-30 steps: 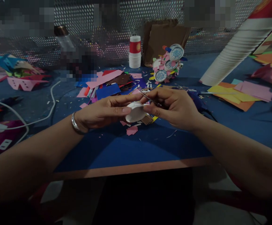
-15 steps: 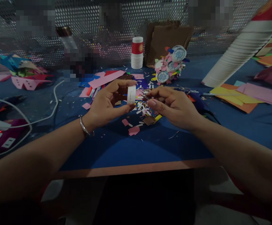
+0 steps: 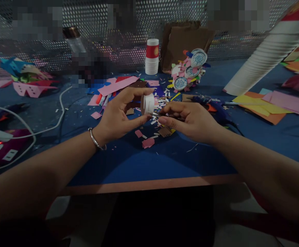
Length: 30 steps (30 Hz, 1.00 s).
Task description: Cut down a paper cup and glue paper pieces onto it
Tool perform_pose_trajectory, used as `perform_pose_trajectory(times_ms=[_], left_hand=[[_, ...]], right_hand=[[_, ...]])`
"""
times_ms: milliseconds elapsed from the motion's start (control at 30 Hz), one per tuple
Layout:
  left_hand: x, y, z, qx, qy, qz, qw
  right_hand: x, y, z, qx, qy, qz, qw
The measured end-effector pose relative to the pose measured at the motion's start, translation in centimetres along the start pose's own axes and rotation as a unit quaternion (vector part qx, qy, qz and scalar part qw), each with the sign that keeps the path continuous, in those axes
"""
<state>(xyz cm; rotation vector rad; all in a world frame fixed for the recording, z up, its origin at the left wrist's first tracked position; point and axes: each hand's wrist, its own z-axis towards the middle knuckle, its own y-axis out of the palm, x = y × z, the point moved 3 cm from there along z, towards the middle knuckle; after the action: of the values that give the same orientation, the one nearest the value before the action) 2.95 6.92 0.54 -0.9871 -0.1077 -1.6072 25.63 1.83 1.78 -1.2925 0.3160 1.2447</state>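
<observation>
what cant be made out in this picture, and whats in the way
Head view, all of these:
Thin tool: mostly hidden by the fingers of the right hand; its type is unclear.
White round piece: fingertips of the left hand cover parts of its edge.
Blue glue gun: partly behind the right hand.
Tall cup stack: far end cut off by the picture's edge.
Purple power strip: cut off by the left edge.

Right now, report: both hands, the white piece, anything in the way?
Left hand pinching white round piece by its edges. Right hand gripping thin tool, tip near piece; contact unclear. Loose paper scraps on blue table below.
</observation>
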Motion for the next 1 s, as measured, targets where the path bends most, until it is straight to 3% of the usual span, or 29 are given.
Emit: perform_pose_trajectory(times_ms=[333,600,1000], left_hand=[[0.19,-0.13,-0.15,0.002,0.012,0.059,0.998],[0.41,-0.16,-0.07,0.001,0.061,0.086,0.994],[-0.32,0.33,0.18,-0.007,0.038,-0.016,0.999]], right_hand=[[0.08,-0.05,-0.01,0.003,0.028,-0.017,0.999],[-0.18,-0.02,0.02,0.003,0.027,-0.015,1.0],[-0.21,-0.02,-0.04,-0.019,0.028,0.019,0.999]])
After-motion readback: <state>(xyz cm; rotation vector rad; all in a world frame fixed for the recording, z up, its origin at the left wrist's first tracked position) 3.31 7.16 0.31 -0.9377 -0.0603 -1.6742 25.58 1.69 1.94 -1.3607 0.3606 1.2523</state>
